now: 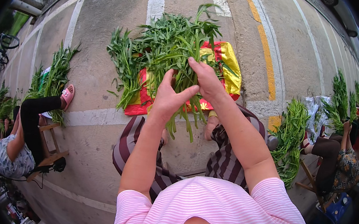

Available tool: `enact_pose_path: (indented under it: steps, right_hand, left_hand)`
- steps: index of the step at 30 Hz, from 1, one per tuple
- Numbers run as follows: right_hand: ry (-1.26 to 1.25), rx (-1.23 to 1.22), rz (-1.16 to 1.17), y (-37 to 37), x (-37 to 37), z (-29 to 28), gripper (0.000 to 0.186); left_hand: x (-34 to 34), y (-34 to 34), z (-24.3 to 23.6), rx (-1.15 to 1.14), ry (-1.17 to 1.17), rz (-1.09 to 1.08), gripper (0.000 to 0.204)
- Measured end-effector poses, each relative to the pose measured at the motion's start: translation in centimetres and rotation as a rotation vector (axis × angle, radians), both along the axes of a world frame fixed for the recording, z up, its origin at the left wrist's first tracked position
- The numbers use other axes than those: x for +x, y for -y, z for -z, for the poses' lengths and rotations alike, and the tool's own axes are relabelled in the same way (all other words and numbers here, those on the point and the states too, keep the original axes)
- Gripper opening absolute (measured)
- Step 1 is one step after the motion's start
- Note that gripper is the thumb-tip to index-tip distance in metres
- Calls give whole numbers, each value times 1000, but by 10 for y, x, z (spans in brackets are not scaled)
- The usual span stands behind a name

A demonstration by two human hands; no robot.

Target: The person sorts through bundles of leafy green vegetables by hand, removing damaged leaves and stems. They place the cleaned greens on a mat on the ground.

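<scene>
Left hand (pixel 168 96) and right hand (pixel 208 81), each grip closed around a bunch of greens (pixel 183 76), above the near edge of a red-and-gold sheet (pixel 230 69), leafy pile (pixel 160 40) over its far-left corner

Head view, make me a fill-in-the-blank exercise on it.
The left hand and right hand hold a bunch, its leaves pointing ____ from the shirt.
Between the pile and the sheet, the ____ lies underneath.
The shirt's stripes are pink and ____.
The pink sandal is on the picture's ____ side.
Missing words: away; sheet; white; left.
</scene>
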State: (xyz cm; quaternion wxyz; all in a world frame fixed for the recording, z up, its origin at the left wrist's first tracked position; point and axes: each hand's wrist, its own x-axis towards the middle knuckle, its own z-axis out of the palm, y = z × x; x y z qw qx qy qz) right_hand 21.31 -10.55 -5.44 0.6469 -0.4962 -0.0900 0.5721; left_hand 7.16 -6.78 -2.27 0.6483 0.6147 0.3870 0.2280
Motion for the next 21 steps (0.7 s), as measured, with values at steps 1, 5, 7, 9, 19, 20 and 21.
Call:
enact_pose_path:
  steps: [1,5,7,9,19,20,21]
  right_hand:
    - [8,36,16,-2,-1,-3,33]
    - [-96,145,-8,-1,3,-4,37]
    - [-137,163,-67,-2,-2,-24,41]
    - [-91,120,-160,-3,-3,-31,47]
    - [-1,18,-135,1,-12,-22,32]
    - [-38,60,-100,0,-13,-22,31]
    - [-55,102,-74,0,-16,-29,28]
  left_hand:
    - [-2,-2,0,-160,72,-34,71]
    - [-9,-8,1,-460,289,-83,53]
    - [-9,-9,6,-434,336,-150,50]
    - [-11,-11,14,-402,368,-184,46]
    - [-5,-13,23,-426,522,-352,29]
    - [-5,-13,21,-456,562,-367,29]
    - [-5,-11,19,-459,568,-360,30]
